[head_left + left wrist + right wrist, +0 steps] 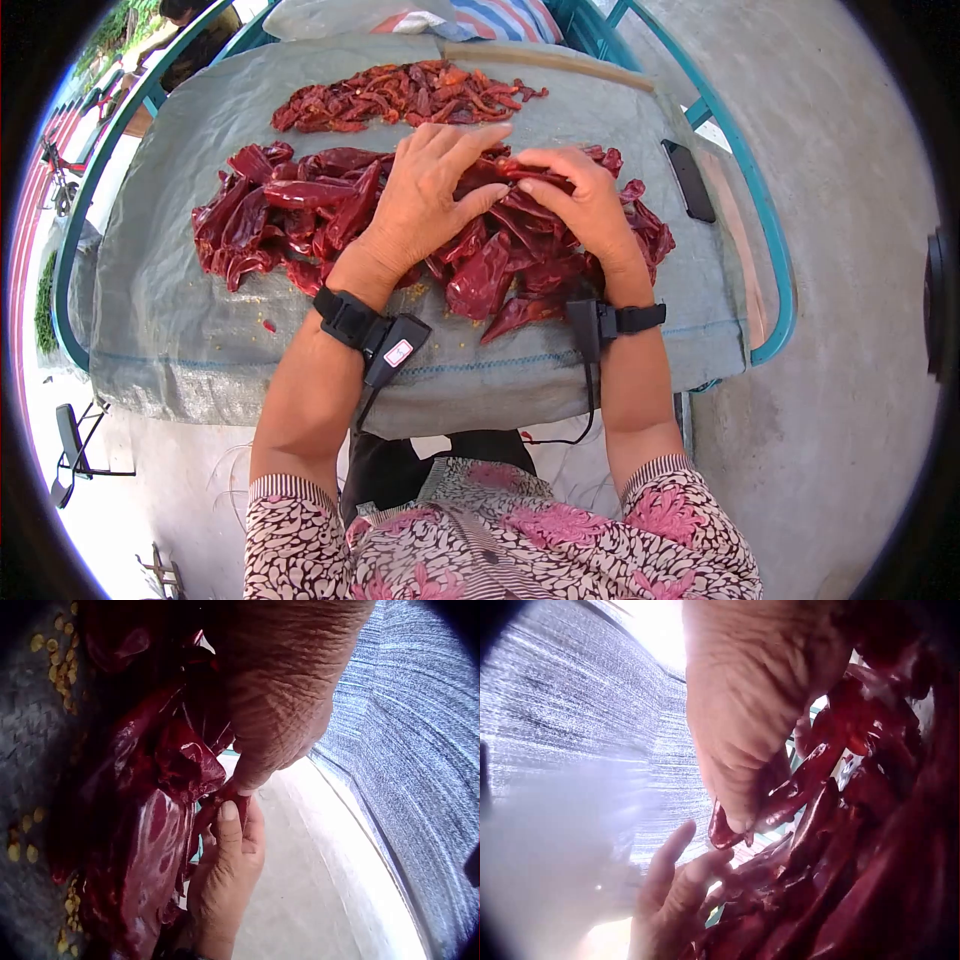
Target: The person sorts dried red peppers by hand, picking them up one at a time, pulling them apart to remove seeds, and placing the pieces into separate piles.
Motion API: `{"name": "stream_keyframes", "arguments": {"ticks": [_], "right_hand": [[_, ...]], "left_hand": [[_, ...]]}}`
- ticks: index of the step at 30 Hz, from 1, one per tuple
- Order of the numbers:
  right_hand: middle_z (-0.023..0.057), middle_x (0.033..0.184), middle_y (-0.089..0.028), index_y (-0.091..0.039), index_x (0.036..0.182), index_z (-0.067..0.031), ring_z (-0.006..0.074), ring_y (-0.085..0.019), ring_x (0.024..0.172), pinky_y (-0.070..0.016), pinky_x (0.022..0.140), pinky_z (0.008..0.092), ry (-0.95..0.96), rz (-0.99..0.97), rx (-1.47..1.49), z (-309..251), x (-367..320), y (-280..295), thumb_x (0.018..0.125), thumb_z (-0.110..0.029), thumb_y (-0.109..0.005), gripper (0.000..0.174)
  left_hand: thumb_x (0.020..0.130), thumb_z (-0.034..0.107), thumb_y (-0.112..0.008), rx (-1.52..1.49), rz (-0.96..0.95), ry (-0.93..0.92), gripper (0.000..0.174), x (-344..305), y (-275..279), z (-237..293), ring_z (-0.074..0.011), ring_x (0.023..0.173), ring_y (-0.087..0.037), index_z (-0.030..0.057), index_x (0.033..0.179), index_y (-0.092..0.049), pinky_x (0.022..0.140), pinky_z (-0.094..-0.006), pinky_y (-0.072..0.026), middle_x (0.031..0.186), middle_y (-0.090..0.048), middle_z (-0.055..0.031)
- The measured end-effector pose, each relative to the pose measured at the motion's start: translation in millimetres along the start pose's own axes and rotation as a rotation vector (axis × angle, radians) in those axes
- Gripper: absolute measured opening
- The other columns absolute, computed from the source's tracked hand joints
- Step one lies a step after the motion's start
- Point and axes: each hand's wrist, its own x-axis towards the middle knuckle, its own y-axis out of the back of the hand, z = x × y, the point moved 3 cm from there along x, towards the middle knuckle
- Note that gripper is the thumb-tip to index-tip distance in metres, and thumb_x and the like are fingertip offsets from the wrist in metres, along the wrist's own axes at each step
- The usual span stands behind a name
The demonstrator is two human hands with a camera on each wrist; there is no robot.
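Observation:
Dark red, glossy dried chili peppers (pixel 485 270) lie in a broad heap on a grey woven sheet (pixel 160 330). Over the heap, my right hand (pixel 585 200) pinches one chili pepper (pixel 718 829) between thumb and fingers; the end of it sticks out past the thumb. My left hand (pixel 425 190) is at its left, fingers extended and thumb pointing toward the right hand. In the left wrist view, the left thumb comes right up to the held pepper (pixel 240 806). Part of that pepper is hidden by the right hand.
A smaller pile of torn red chili pieces (pixel 400 95) lies beyond the heap. A black phone (pixel 688 180) rests on the sheet's right side. Yellow seeds (pixel 64 660) are scattered on the sheet. Teal metal rails (pixel 745 190) border it, and a striped bag (pixel 500 20) sits at the back.

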Motion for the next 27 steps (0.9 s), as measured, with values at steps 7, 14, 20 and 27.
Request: {"name": "stream_keyframes", "arguments": {"ticks": [7,14,20,27], "right_hand": [[0.0139,0.112,-0.076,-0.074,0.116,-0.0075,0.0315,-0.070,0.104,-0.0525,0.093,0.0414,-0.120,0.039,0.053,0.8,0.7,-4.2,0.095,-0.020,-0.073,0.025],[0.0158,0.114,-0.072,-0.070,0.121,-0.0094,0.0332,-0.067,0.104,-0.0485,0.095,0.0455,-0.076,0.551,-0.281,26.7,-3.9,17.7,0.095,-0.025,-0.072,0.030],[0.0140,0.140,-0.061,-0.064,0.132,-0.0143,0.0377,-0.058,0.126,-0.0445,0.104,0.0548,-0.443,0.585,-0.500,68.7,-15.1,34.8,0.091,-0.029,-0.071,0.044],[0.0139,0.147,-0.058,-0.062,0.139,-0.0228,0.0402,-0.060,0.129,-0.0499,0.105,0.0541,-0.685,0.006,-0.943,98.3,-0.3,34.1,0.092,-0.023,-0.066,0.047]], "left_hand": [[0.081,0.013,-0.083,-0.018,-0.057,-0.004,0.031,-0.6,-1.4,-3.6,-0.0320,0.102,-0.061,0.0078,0.107,-0.068,0.095,-0.0437,-0.0477,0.103,-0.067,-0.0093],[0.080,0.009,-0.083,0.001,-0.023,0.045,0.026,-0.4,-0.8,-3.5,-0.0330,0.100,-0.060,0.0075,0.099,-0.066,0.092,-0.0439,-0.0473,0.099,-0.064,-0.0098],[0.080,0.012,-0.084,-0.003,-0.048,0.017,0.023,-3.7,-6.9,-7.4,-0.0326,0.102,-0.058,0.0094,0.096,-0.067,0.091,-0.0450,-0.0474,0.104,-0.062,-0.0080],[0.081,0.013,-0.083,-0.016,-0.066,0.031,0.021,-6.5,-9.3,-9.7,-0.0324,0.106,-0.058,0.0084,0.094,-0.067,0.094,-0.0447,-0.0477,0.110,-0.063,-0.0083]]}}
